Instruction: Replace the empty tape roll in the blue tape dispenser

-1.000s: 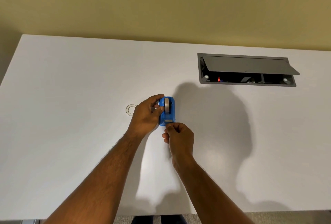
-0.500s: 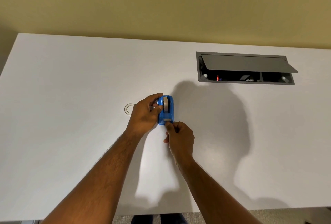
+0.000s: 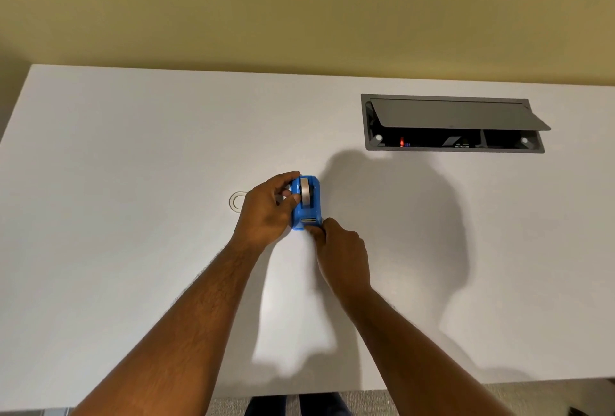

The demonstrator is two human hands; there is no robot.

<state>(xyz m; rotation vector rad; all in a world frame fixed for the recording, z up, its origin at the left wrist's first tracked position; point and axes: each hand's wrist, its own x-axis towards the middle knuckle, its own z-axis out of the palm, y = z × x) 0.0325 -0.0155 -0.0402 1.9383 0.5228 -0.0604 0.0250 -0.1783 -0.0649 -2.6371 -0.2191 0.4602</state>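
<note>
Rt hand (image 3: 342,250) moved closer; roll (image 3: 305,195) in dispenser (image 3: 307,204).

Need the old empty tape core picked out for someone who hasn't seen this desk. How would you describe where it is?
On the white desk, find the blue tape dispenser near the middle, gripped by the left hand. Just left of that hand lies the empty core: a thin, pale ring lying flat, the only loose object on the desk.

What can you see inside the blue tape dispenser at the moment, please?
A roll of tape sits upright inside the blue dispenser. The left hand covers the dispenser's left side and the roll's centre; the right hand pinches at the cutter end, hiding any tape there.
</note>
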